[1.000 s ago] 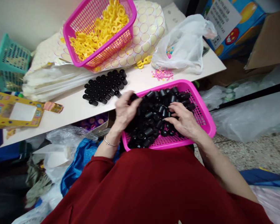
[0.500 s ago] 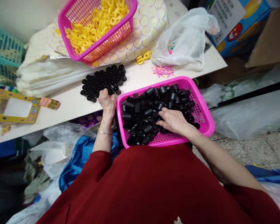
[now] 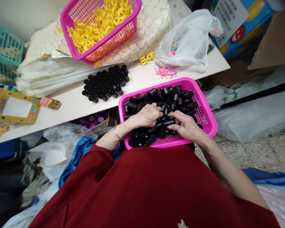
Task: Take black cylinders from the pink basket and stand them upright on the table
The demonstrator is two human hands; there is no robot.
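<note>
A pink mesh basket (image 3: 211,126) in front of my body holds many short black plastic cylinders (image 3: 142,134). My right hand (image 3: 186,125) is over the basket's middle, thumb and fingers closed around a black cylinder (image 3: 169,122) lying roughly sideways. Just left of it, my left hand (image 3: 147,115), with a bracelet at the wrist, is inside the basket, fingers curled down among the cylinders. What its fingertips hold, if anything, is hidden. On the white table (image 3: 72,106) beyond, a block of black cylinders (image 3: 105,82) stands upright in close rows.
Behind the rows, a second pink basket (image 3: 101,47) is heaped with yellow plastic pieces (image 3: 99,25). Small pink beads (image 3: 166,72) lie beside a white plastic bag (image 3: 187,41). A yellow printed box (image 3: 14,106) is at left, a blue carton (image 3: 242,25) at upper right.
My left hand has moved from the front edge of the standing cylinders down and right into the basket. My right hand has shifted slightly right and now grips a cylinder.
</note>
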